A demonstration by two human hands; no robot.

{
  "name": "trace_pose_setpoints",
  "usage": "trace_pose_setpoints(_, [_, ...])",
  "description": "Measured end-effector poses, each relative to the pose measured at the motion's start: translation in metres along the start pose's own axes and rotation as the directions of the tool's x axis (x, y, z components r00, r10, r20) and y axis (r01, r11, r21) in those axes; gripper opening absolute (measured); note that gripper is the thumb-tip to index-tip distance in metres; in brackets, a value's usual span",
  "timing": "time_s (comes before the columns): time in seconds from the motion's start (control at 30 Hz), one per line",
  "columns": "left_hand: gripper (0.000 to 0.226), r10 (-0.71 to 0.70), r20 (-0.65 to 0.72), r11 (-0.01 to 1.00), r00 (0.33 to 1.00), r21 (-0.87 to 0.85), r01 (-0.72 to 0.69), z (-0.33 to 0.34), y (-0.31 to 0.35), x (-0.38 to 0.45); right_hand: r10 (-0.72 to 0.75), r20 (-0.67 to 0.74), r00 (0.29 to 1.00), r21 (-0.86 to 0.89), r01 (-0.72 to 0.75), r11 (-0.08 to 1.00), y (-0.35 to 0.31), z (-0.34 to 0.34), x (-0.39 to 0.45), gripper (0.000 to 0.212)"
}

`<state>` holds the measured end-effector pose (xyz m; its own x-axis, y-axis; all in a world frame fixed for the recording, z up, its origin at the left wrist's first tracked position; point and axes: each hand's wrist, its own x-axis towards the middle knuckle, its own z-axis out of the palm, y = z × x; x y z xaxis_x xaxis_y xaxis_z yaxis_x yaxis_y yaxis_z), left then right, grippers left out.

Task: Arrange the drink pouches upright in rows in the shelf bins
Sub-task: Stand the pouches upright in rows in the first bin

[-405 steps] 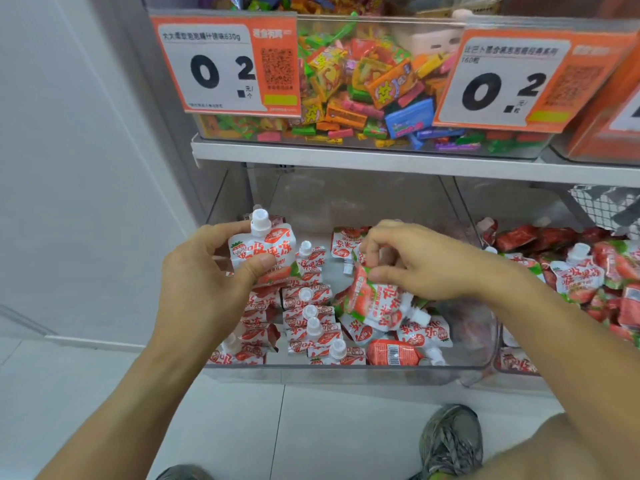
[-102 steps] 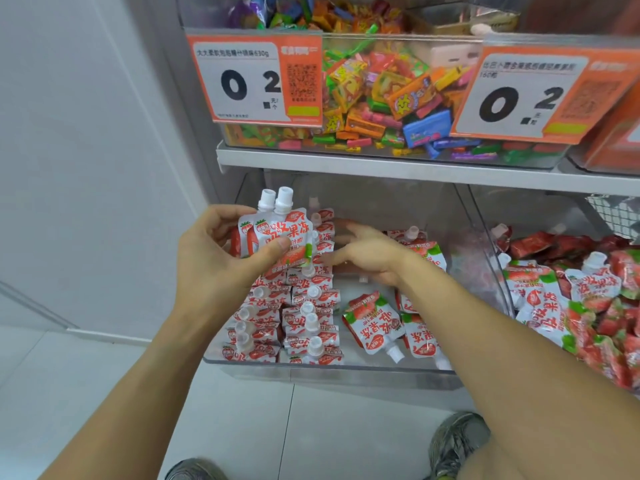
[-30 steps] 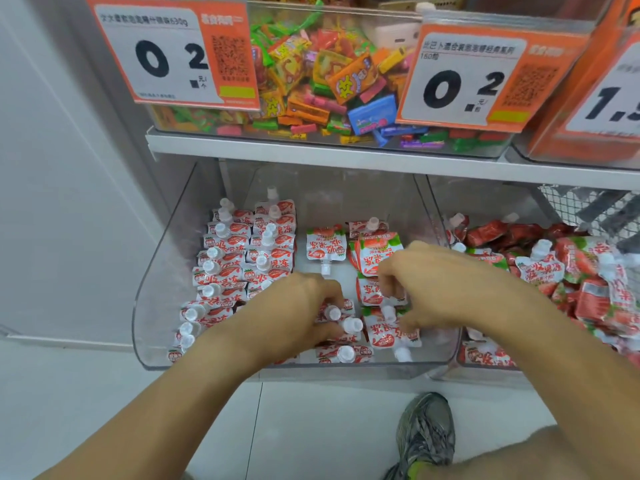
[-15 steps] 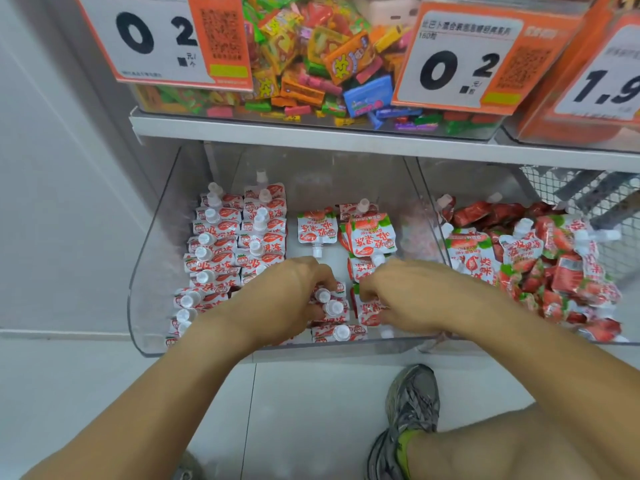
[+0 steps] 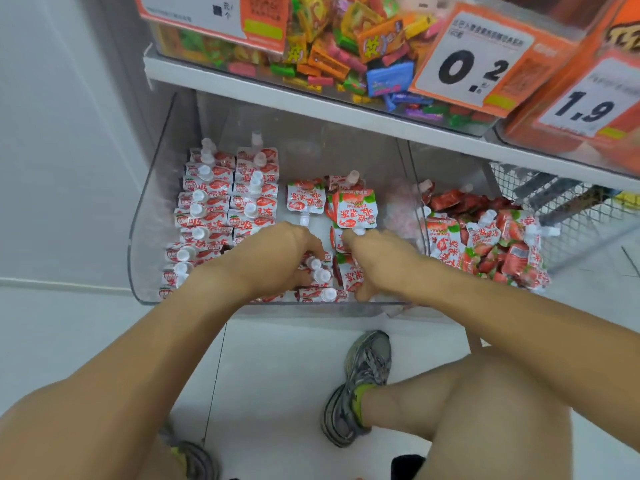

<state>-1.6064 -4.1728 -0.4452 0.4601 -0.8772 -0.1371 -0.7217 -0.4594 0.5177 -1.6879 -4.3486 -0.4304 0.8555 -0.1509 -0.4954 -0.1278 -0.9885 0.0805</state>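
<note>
While both hands work low in the clear bin point(image 5: 149, 216), a third row of drink pouches takes shape at centre frame.

Head view: the left hand point(image 5: 273, 258) curls over the front upright pouches point(image 5: 317, 271), fingers bent round them; the right hand point(image 5: 377, 265) grips a pouch beside them, though its fingertips are hidden and I cannot tell exactly how. Two finished rows point(image 5: 225, 206) stand left of centre, spouts up, long axes vertical. Behind the hands two loose pouches point(image 5: 356, 211) lie flat, spouts pointing toward the viewer. My judgement: a nudge from either wrist could topple the short new row, since nothing braces its right side.
</note>
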Motion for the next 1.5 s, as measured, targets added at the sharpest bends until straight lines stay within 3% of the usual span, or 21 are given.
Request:
trace_pose_setpoints(0.23, [0.044,0.002,-0.004,1.000,1.000,0.022,-0.002,0.004,-0.001,-0.003,0.028,0.114,0.993,-0.008,-0.028,1.000,-0.001,-0.016,-0.008,0.081])
trace_pose_setpoints(0.43, [0.040,-0.003,-0.018,1.000,1.000,0.023,0.003,0.009,-0.003,-0.003,-0.160,0.303,0.940,0.136,0.123,0.983,0.011,-0.038,-0.020,0.037])
trace_pose_setpoints(0.6, [0.041,-0.004,-0.003,1.000,1.000,-0.011,0.004,0.009,0.000,-0.001,-0.192,0.236,0.953,0.170,0.154,0.973,0.013,-0.028,-0.027,0.043])
trace_pose_setpoints(0.7, [0.041,-0.005,0.012,0.999,1.000,-0.050,0.006,0.010,-0.001,0.000,-0.188,0.131,0.973,0.118,0.173,0.978,0.019,-0.031,-0.039,0.045])
trace_pose_setpoints(0.8, [0.033,-0.001,-0.023,1.000,1.000,-0.021,0.000,0.011,-0.001,-0.001,-0.122,-0.106,0.987,0.203,0.142,0.969,0.028,-0.046,-0.049,0.027])
trace_pose_setpoints(0.9, [0.022,-0.004,-0.140,0.997,0.990,0.076,0.015,0.016,0.003,-0.006,0.048,-0.411,0.910,0.369,0.118,0.922,0.034,-0.061,-0.042,0.016])
trace_pose_setpoints(0.97, [0.021,-0.026,-0.184,0.995,0.983,0.090,0.043,0.021,0.006,-0.009,0.046,-0.521,0.852,0.285,0.124,0.950,0.027,-0.058,-0.020,0.021])
trace_pose_setpoints(1.03, [0.021,-0.040,-0.186,0.996,0.982,0.070,0.054,0.023,0.009,-0.012,-0.044,-0.471,0.881,0.197,0.154,0.968,0.012,-0.049,0.006,0.026])
trace_pose_setpoints(1.13, [0.026,-0.032,-0.215,0.999,0.976,0.024,0.038,0.018,0.012,-0.012,-0.182,-0.342,0.922,0.265,0.280,0.923,-0.009,-0.042,0.036,0.031])
trace_pose_setpoints(1.3, [0.032,-0.044,-0.252,0.999,0.967,0.000,0.046,0.018,0.011,-0.017,-0.181,-0.279,0.943,0.367,0.279,0.887,-0.006,-0.027,0.058,0.020])
trace_pose_setpoints(1.5, [0.043,-0.106,-0.265,0.994,0.958,-0.019,0.105,0.016,0.013,-0.019,-0.284,-0.046,0.958,0.400,0.278,0.873,0.007,-0.031,0.059,0.036])
